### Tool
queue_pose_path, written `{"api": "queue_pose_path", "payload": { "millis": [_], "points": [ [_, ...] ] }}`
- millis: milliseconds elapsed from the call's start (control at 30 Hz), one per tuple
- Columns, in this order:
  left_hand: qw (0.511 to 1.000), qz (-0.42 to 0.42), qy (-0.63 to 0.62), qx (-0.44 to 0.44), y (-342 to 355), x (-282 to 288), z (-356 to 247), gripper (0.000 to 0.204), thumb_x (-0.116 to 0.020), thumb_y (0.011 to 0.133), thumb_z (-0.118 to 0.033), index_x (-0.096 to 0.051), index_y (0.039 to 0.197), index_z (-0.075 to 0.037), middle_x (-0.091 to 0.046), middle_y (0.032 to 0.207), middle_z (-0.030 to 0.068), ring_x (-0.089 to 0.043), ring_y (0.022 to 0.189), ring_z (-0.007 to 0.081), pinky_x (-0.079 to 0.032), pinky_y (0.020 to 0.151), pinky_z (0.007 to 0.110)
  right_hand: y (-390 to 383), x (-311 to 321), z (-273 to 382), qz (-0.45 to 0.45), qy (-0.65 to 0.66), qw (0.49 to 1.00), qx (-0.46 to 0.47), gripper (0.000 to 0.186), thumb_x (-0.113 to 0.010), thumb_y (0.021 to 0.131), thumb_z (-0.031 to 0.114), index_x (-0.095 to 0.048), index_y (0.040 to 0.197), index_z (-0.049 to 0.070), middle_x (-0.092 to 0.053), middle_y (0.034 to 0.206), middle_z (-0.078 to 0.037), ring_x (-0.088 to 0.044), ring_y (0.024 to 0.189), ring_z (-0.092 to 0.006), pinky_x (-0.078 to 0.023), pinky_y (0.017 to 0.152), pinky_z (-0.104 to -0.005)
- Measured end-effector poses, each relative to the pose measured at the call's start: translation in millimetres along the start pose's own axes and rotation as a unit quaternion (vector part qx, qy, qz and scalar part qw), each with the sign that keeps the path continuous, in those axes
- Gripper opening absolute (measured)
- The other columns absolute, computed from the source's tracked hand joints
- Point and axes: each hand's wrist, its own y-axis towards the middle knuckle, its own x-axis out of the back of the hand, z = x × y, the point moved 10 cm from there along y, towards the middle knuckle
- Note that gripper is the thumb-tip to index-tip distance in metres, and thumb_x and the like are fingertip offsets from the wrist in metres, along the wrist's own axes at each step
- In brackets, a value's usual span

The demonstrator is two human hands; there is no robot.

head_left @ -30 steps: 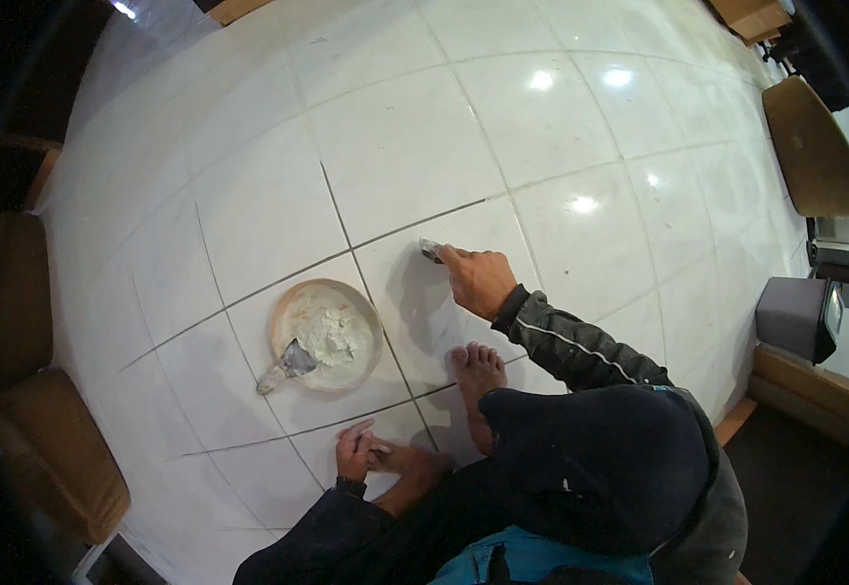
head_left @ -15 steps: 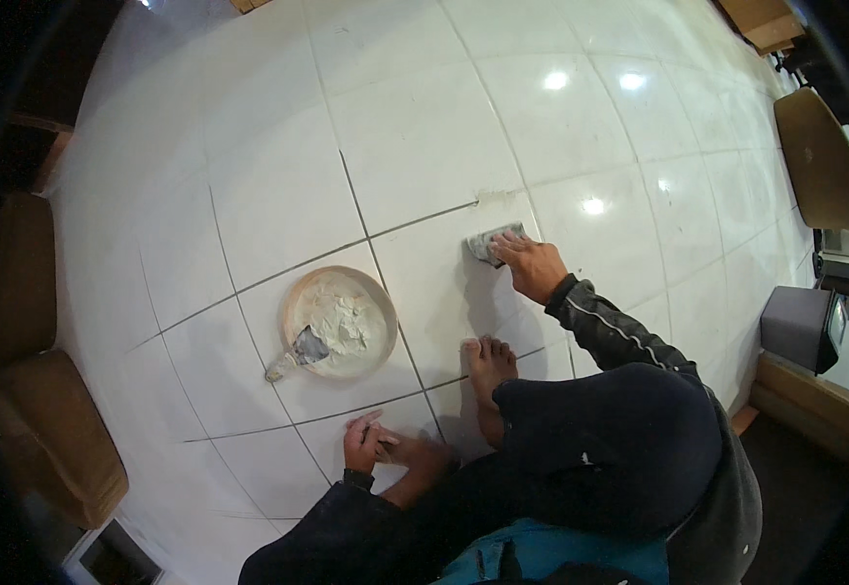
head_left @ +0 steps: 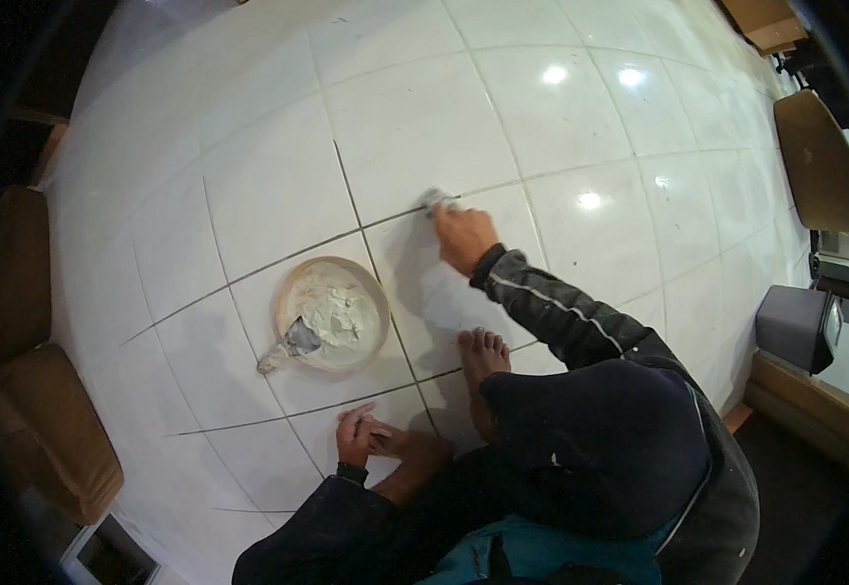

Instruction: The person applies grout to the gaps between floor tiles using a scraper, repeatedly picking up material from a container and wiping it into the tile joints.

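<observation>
My right hand point(head_left: 465, 239) is closed on a small grey, white-smeared pad point(head_left: 435, 201), blurred by motion. It presses the pad to a dark joint between the white floor tiles, near a tile corner. A round shallow bowl point(head_left: 383, 327) of thick white paste point(head_left: 337, 317) stands to the left. Against its lower left rim leans a putty knife point(head_left: 303, 337), its blade in the paste and its smeared handle sticking out. My left hand point(head_left: 353, 439) rests by my left foot below the bowl, fingers partly stretched, with nothing visible in them.
My right bare foot point(head_left: 484, 366) stands on the tiles right of the bowl. Brown upholstered seats point(head_left: 59, 429) line the left side. At the right are a brown chair back point(head_left: 819, 161), a grey box-shaped thing point(head_left: 795, 327) and a wooden ledge point(head_left: 810, 409).
My right hand has moved left and slightly away from me with the pad, over the dark joint. The whitish smear at the joint's right end no longer shows clearly. My left hand stays put.
</observation>
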Motion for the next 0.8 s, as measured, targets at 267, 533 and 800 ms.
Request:
{"api": "queue_pose_path", "payload": {
  "millis": [267, 533, 800],
  "points": [
    [0.981, 0.033, -0.173, 0.082, 0.0, -7.7, 3.5, 0.029, -0.050, 0.097, -0.009, -0.063, 0.120, 0.002, -0.059, 0.087, 0.0089, -0.068, 0.077, 0.0207, -0.051, 0.073, 0.028, 2.9, 22.7, -6.1, 0.048, 0.091, 0.995, -0.007, 0.030, -0.057, 0.078, 0.008, -0.062, 0.108, 0.009, -0.070, 0.086, -0.017, -0.068, 0.073, -0.0355, -0.054, 0.062, -0.0469],
    [0.995, -0.007, -0.081, 0.064, -5.9, 1.3, 39.8, 0.029, -0.054, 0.093, -0.013, -0.066, 0.116, -0.001, -0.061, 0.088, 0.0100, -0.057, 0.088, 0.0195, -0.043, 0.086, 0.032, -47.2, -10.9, -24.6, 0.002, 0.010, 0.986, 0.168, 0.050, -0.057, 0.076, 0.002, -0.056, 0.125, 0.009, -0.057, 0.134, -0.016, -0.052, 0.128, -0.0315, -0.040, 0.109, -0.0432],
    [0.998, -0.020, -0.054, 0.038, -3.6, 3.6, 24.8, 0.028, -0.054, 0.090, -0.012, -0.068, 0.113, -0.002, -0.066, 0.088, 0.0113, -0.055, 0.088, 0.0223, -0.042, 0.086, 0.034, 3.4, 52.1, -72.0, -0.022, 0.004, 1.000, -0.015, 0.033, -0.058, 0.077, 0.003, -0.057, 0.110, 0.004, -0.068, 0.084, -0.019, -0.067, 0.071, -0.0370, -0.054, 0.059, -0.0466]
  ]
}}
